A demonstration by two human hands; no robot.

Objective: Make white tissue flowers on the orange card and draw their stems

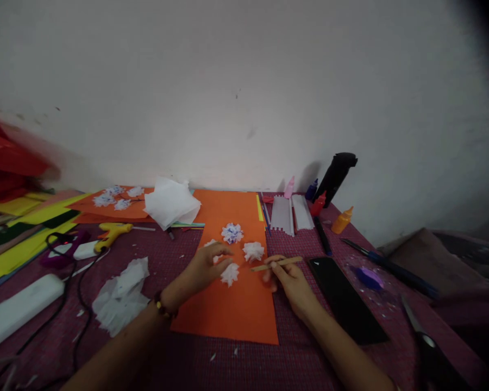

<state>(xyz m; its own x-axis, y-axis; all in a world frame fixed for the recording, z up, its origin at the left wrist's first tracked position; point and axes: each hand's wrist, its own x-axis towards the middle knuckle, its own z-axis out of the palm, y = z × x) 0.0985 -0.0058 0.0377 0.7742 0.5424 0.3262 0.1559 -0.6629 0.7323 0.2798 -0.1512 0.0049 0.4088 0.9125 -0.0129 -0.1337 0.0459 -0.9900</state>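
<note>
Pinched in the fingers of my right hand (287, 279) is a thin tan stick (288, 262), held almost level above the right edge of an orange sheet (236, 315). On that sheet lie a blue-speckled white paper flower (232, 233) and plain white paper flowers, one at the right (253, 251) and one nearer me (229, 275). My left hand (201, 267) is over the sheet's left side, fingers apart and with nothing visible in them. It partly covers another white flower (211, 243) behind it.
At left are a yellow glue gun (116, 233), cables, a white power strip (22, 312) and crumpled tissue (122, 296). White paper (171, 203) and more flowers (105, 200) sit behind. To the right are a black phone (346, 298), paint bottles (342, 220) and scissors (427, 342).
</note>
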